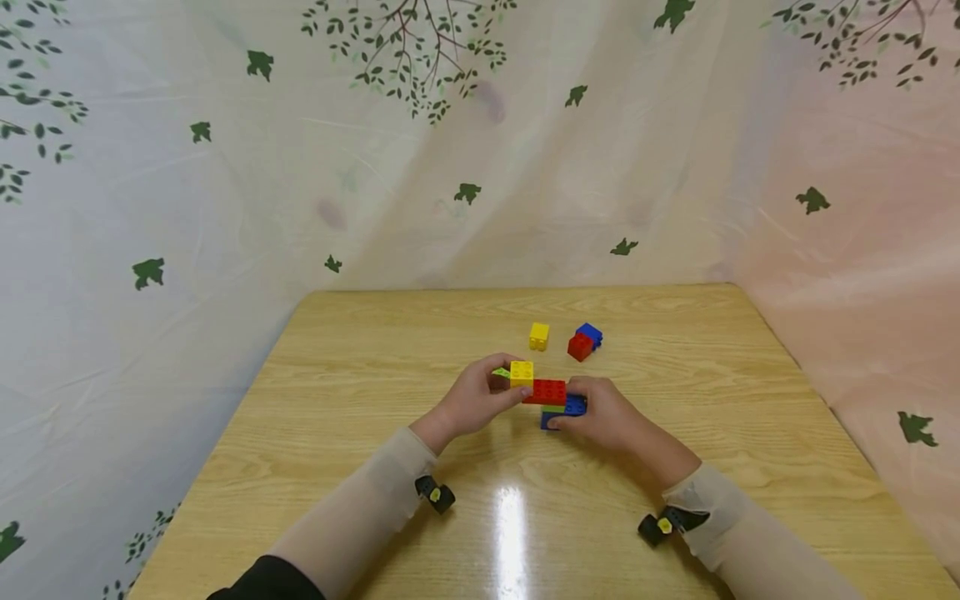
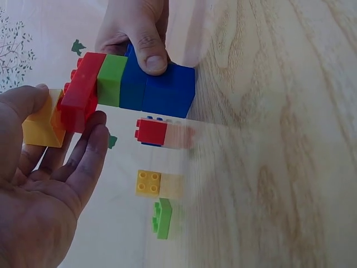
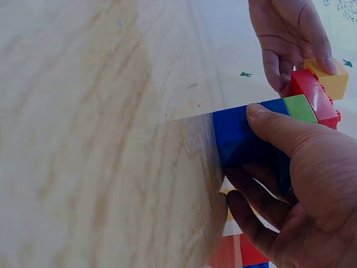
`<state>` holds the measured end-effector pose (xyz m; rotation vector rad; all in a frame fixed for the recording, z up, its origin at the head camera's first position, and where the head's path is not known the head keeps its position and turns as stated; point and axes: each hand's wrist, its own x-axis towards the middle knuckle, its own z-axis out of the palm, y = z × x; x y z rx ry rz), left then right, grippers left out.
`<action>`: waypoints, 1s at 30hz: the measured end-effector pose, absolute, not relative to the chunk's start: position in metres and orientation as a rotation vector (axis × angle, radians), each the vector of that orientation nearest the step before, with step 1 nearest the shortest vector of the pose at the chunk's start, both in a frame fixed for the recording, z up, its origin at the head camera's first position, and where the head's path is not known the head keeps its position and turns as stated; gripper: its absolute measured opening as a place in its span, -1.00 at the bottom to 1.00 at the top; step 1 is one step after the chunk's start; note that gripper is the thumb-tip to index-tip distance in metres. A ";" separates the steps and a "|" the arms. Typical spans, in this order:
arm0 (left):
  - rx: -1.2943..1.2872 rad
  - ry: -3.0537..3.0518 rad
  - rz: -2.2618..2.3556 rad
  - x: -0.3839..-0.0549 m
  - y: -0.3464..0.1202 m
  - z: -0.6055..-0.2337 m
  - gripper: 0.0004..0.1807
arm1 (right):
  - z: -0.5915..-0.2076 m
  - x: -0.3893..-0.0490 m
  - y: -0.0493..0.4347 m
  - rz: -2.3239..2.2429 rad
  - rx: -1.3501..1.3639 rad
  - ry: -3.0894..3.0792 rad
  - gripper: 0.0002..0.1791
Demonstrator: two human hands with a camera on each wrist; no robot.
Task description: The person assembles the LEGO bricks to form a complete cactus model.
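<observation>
My left hand [image 1: 474, 398] pinches a yellow brick [image 1: 522, 372] between thumb and fingers. This brick meets the studded side of a long red brick [image 1: 549, 392], near its left end; how firmly they are joined I cannot tell. Under the red brick's other end sits a light green brick [image 2: 109, 81], and below that come blue bricks [image 2: 167, 90] that stand on the table. Gripping those blue bricks is my right hand [image 1: 609, 417], its thumb on their near side. In the right wrist view both hands meet at this one stack.
Past the hands, a loose yellow brick [image 1: 539, 336] lies on the wooden table [image 1: 360, 350]. To its right a red brick [image 1: 580, 347] lies against a blue brick [image 1: 590, 334]. A green piece [image 2: 162, 219] lies beyond my left hand. A leaf-printed cloth [image 1: 405, 208] hangs behind the table.
</observation>
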<state>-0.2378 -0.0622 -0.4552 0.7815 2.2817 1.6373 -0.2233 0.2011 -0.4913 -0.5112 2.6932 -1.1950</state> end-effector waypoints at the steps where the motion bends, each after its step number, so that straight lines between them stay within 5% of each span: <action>1: 0.771 2.283 1.638 -0.237 -0.062 -0.455 -0.64 | -0.491 -0.223 0.202 -1.192 -0.521 2.694 -0.58; 30: 0.769 2.213 1.687 -0.239 -0.060 -0.463 -0.62 | -0.491 -0.224 0.201 -1.167 -0.530 2.705 -0.52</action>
